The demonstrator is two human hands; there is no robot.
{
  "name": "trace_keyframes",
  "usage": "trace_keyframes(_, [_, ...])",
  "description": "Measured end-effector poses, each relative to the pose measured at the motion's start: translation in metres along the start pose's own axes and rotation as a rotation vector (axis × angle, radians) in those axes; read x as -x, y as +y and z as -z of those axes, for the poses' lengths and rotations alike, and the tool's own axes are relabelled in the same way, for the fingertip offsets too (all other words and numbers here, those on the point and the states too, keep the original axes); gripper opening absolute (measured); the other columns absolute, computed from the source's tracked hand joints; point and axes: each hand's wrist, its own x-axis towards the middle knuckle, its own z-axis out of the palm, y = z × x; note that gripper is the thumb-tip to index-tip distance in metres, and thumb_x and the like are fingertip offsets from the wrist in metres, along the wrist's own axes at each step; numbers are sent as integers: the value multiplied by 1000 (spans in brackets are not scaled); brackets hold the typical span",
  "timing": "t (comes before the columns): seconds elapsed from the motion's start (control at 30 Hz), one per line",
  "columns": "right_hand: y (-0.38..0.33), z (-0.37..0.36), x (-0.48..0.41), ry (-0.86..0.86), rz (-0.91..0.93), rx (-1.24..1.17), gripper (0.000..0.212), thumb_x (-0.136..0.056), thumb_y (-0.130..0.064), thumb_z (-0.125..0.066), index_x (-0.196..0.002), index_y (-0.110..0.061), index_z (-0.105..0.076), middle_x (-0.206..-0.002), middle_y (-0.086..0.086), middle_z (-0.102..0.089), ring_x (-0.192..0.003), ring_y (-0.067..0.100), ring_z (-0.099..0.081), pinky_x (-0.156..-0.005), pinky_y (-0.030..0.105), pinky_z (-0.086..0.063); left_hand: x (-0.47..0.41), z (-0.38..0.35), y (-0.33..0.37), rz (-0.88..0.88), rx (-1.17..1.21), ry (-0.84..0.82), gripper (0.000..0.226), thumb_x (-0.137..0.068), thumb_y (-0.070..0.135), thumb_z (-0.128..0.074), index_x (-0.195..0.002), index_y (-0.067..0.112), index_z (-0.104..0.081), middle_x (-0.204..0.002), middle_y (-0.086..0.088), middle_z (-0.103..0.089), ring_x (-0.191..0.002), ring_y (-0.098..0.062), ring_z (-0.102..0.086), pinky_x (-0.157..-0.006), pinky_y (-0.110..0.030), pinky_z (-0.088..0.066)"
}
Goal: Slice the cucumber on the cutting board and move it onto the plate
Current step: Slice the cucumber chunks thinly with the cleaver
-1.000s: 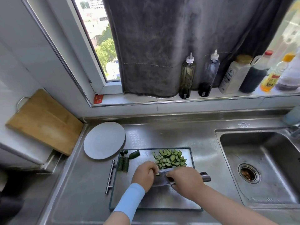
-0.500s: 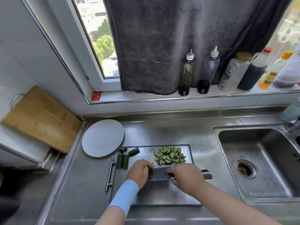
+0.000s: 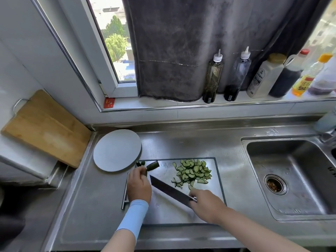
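A steel cutting board (image 3: 219, 180) lies on the counter with a pile of thin cucumber slices (image 3: 193, 171) at its far right. A cucumber end piece (image 3: 153, 165) and small stubs (image 3: 141, 163) lie at its far left corner. My left hand (image 3: 139, 185) is at the board's left edge, fingers curled over a dark cucumber strip (image 3: 146, 172) that is mostly hidden beneath it. My right hand (image 3: 207, 202) grips the handle of a cleaver (image 3: 169, 190), whose blade points up-left across the board. The round grey plate (image 3: 117, 150) sits left of the board, with nothing on it.
A sink (image 3: 291, 175) with a drain lies to the right, a tap (image 3: 327, 132) at its far corner. Several bottles (image 3: 213, 77) stand on the window sill under a dark curtain. A wooden board (image 3: 45, 128) leans at the left wall.
My left hand left the blade and moved left onto the cucumber strips. The cleaver swung so its blade points up-left, and my right hand drew back toward me.
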Motion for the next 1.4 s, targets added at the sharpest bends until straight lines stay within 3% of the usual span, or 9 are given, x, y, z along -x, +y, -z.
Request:
trace_keyframes(0.13, [6, -18, 0, 11, -70, -69, 11, -95, -36, -47, -89, -33, -56, -90, -9, -63, -82, 15, -59, -61, 27, -41, 9, -3, -16, 48, -79, -167, 27, -89, 0, -45, -101, 18, -62, -100, 6, -54, -96, -16, -51, -83, -23, -36])
trace_keyframes(0.27, [10, -17, -2, 109, -121, -51, 11, -99, -36, -45, -98, -33, -56, -91, -8, -64, -81, 17, -57, -58, 26, -38, 5, -9, -26, 2, -146, -295, 31, -88, 2, -48, -110, 19, -63, -109, 4, -59, -107, -16, -54, -91, -22, -39])
trace_keyframes(0.4, [12, -13, -10, 206, -169, -36, 17, -100, -33, -42, -106, -28, -57, -101, 1, -68, -82, 23, -53, -65, 32, -41, -17, -21, -24, -123, -345, -396, 38, -90, 11, -51, -127, 20, -56, -128, 0, -54, -123, -22, -44, -104, -35, -35])
trace_keyframes(0.57, [8, -17, -19, 227, -179, -53, 21, -102, -33, -42, -113, -25, -58, -105, 5, -70, -82, 25, -52, -66, 32, -40, -49, -40, -25, -302, -601, -508, 46, -97, 18, -44, -143, 17, -40, -150, -3, -37, -138, -22, -31, -114, -33, -22])
trace_keyframes(0.73, [4, -26, -23, 234, -170, -89, 28, -102, -35, -42, -125, -28, -57, -109, 3, -71, -94, 27, -60, -69, 32, -40, -62, -50, -26, -352, -671, -521, 40, -87, 11, -49, -120, 30, -60, -122, 5, -60, -117, -19, -50, -97, -31, -32])
trace_keyframes(0.87, [1, -26, -24, 257, -160, -133, 25, -102, -34, -43, -121, -26, -58, -93, -1, -68, -80, 22, -57, -65, 33, -40, -48, -46, -27, -395, -652, -531, 17, -87, 15, -59, -101, 15, -67, -103, -6, -64, -99, -28, -53, -83, -34, -40])
trace_keyframes(1.13, [-10, -26, -29, 207, -121, -65, 24, -102, -33, -41, -119, -28, -58, -97, -1, -71, -83, 23, -62, -66, 32, -46, 15, -29, -37, -254, -352, -591, 17, -90, 26, -61, -104, 18, -62, -105, 4, -53, -97, -17, -51, -80, -29, -47])
trace_keyframes(1.23, [-12, -31, -27, 202, -101, -16, 26, -102, -33, -41, -123, -29, -57, -101, -1, -71, -92, 24, -63, -65, 32, -39, 30, -27, -42, -258, -297, -559, 21, -89, 23, -61, -109, 16, -62, -107, 2, -53, -99, -16, -50, -82, -24, -43])
trace_keyframes(1.4, [-12, -39, -20, 186, -97, 6, 35, -103, -33, -40, -136, -33, -53, -111, -3, -71, -100, 22, -64, -72, 32, -44, 39, -28, -46, -262, -240, -514, 25, -88, 16, -61, -113, 16, -63, -108, 3, -55, -104, -14, -48, -85, -16, -35])
